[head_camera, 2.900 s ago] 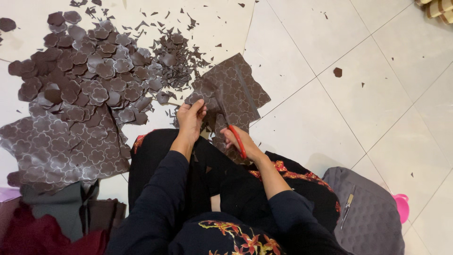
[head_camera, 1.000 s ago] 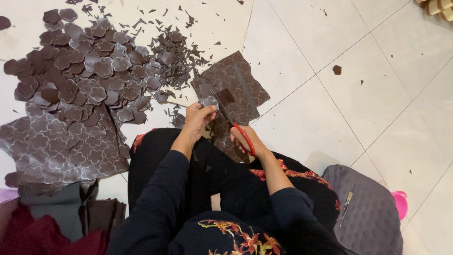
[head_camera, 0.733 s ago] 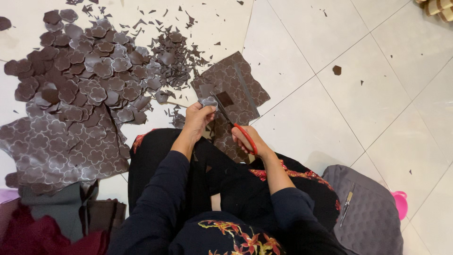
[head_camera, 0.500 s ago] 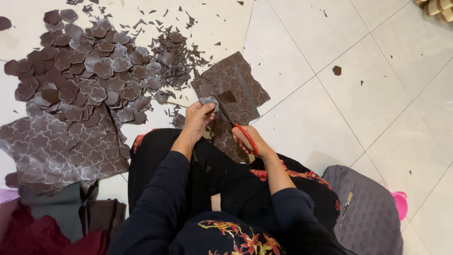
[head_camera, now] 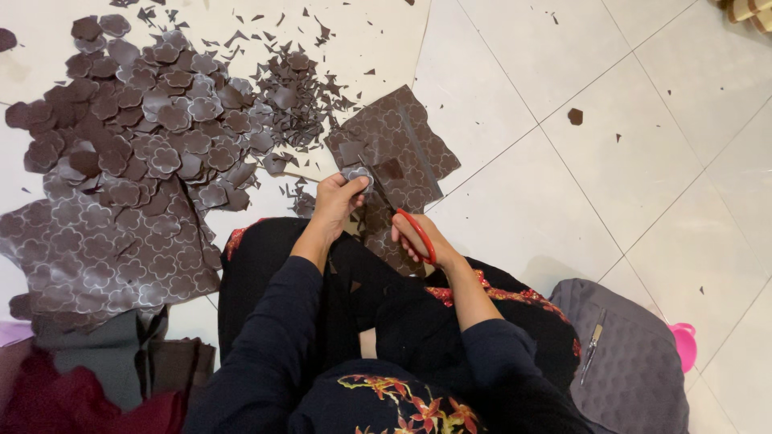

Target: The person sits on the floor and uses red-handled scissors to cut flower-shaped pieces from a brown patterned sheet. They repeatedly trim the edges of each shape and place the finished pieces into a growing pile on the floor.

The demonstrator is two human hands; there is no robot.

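I sit on a tiled floor with a brown patterned fabric sheet in front of my knees. My left hand pinches a small flower-shaped piece at the sheet's near edge. My right hand grips red-handled scissors, whose blades point up into the sheet beside the left hand. A small dark cut-out hole shows in the sheet close to the blades.
A heap of cut brown flower shapes and scraps lies at the upper left. A larger patterned sheet spreads at the left. A grey quilted bag rests at the right, with a pink object beside it.
My hands and scissors have moved slightly up the sheet; the left hand has shifted from flat on the fabric to pinching a small flower piece.
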